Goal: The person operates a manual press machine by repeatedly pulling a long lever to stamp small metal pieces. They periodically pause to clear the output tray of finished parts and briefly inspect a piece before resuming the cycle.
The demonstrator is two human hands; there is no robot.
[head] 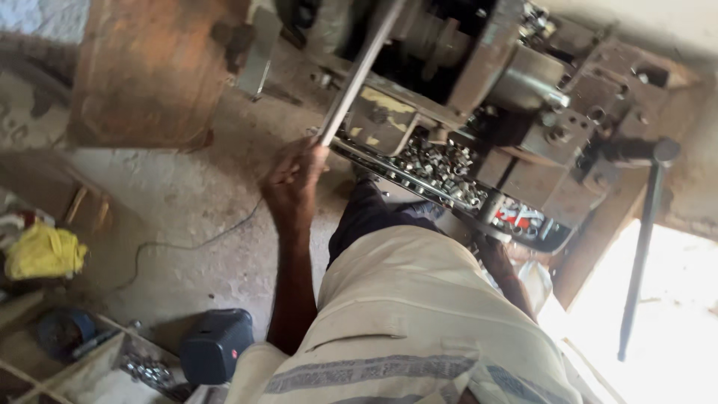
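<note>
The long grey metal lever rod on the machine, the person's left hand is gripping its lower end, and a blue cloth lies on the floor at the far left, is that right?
Not quite. The head view shows the left hand gripping the lower end of the long grey metal lever rod, but the cloth on the floor at the far left is yellow, not blue.

Right hand (pixel 499 258) mostly hidden under machine tray (pixel 449 196), grip unreadable. Long lever (pixel 364 67) above left hand (pixel 293 183) cut off by top edge. Small metal parts (pixel 441 166) right of left hand blurred, kind unclear. Yellow cloth (pixel 43 253) far left, smeared.
</note>
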